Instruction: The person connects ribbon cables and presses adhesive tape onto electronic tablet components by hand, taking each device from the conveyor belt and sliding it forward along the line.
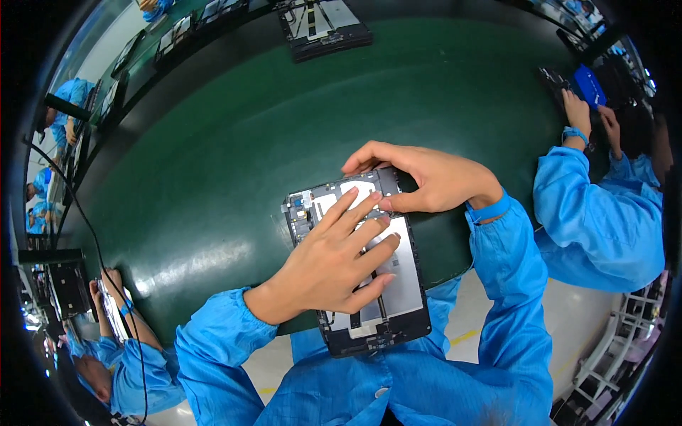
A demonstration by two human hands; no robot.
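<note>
An opened tablet chassis [405, 291], black-framed with a silver metal inner plate, lies on the green work surface [213, 184] with its near end over the table edge. My left hand [334, 263] rests flat on the middle of the plate, fingers spread and pointing up-right. My right hand [426, 177] curls over the chassis's far right corner, thumb and fingers pinching its top edge. Both sleeves are blue, and a blue wrist strap [489, 211] circles my right wrist.
Another opened device [323, 27] lies at the far edge of the green surface. A co-worker in blue [604, 220] works at the right with a blue part [590, 85]; another co-worker [117, 334] sits at lower left. A black cable [96, 248] runs down the left.
</note>
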